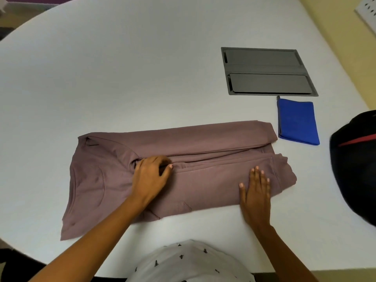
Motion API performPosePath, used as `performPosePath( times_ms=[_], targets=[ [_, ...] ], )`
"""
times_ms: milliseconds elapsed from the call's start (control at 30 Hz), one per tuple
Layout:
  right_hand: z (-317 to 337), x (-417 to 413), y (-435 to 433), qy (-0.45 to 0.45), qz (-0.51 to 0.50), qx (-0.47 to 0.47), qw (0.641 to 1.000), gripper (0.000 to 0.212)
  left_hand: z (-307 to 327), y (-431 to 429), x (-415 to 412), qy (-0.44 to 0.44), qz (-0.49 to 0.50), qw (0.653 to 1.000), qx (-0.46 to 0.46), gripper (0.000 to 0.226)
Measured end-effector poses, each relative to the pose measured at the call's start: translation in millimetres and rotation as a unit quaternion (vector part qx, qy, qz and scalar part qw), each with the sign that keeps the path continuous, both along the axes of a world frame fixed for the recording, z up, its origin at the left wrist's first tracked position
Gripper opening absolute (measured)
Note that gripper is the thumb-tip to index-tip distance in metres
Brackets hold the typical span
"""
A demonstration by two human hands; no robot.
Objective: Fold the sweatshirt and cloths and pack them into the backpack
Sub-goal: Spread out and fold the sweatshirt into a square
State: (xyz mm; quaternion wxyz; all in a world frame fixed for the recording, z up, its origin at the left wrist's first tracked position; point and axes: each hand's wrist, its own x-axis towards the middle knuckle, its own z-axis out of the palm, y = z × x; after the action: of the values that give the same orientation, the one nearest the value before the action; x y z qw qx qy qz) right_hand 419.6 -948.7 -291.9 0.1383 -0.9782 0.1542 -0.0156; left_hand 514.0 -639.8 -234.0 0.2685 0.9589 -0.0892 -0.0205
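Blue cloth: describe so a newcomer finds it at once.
On the right side of the white table, look just this side of the dark grey panel. The blue cloth lies folded flat there, between the mauve sweatshirt and the black backpack. It is the only bright blue thing.

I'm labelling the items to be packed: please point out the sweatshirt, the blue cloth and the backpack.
sweatshirt [203,186]: head view, middle of its near folded panel.
blue cloth [297,121]: head view, middle of its folded top face.
backpack [358,169]: head view, black body below the red stripe.
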Motion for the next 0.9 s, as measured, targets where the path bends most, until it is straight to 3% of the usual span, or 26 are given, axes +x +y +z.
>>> performPosePath(
  times_ms=[167, 267, 400, 600, 700, 800, 900],
  targets=[
    [-4.4, -3.9, 27.4, -0.014, 0.042, 0.007, 0.999, 0.064, 4.5, 44.9, -33.8, 0.079, -0.016, 0.994, -0.071, 0.048],
    [-4.3, -4.2, 34.0, -0.013, 0.031, 0.01, 0.999, 0.064, 0.0, 62.9, -47.4, 0.121, -0.013, 0.991, -0.063, 0.038],
    [-2.3, -4.8, 31.9, -0.01, 0.04, 0.013, 0.999, 0.064, -1.1, 58.7, -43.5, 0.095, 0.08, 0.989, -0.077, 0.019],
    [1.0, -8.8, 25.7, -0.01, 0.062, 0.012, 0.998, 0.069, -14.4, 50.0, -43.3, 0.086, 0.238, 0.967, 0.008, 0.038],
    [-2.6, -7.8, 26.6, -0.02, 0.061, 0.01, 0.998, 0.071, -18.4, 44.5, -44.6, 0.049, 0.211, 0.976, 0.037, 0.037],
    [-2.1, -5.6, 39.1, -0.036, 0.06, 0.024, 0.997, 0.069, -20.6, 42.9, -45.5, -0.05, 0.136, 0.982, 0.121, 0.027],
    [5.1, 2.1, 70.2, -0.066, 0.154, 0.044, 0.985, 0.062, -22.9, 44.9, -45.7, -0.106, 0.093, 0.979, 0.149, 0.012]
  ],
)
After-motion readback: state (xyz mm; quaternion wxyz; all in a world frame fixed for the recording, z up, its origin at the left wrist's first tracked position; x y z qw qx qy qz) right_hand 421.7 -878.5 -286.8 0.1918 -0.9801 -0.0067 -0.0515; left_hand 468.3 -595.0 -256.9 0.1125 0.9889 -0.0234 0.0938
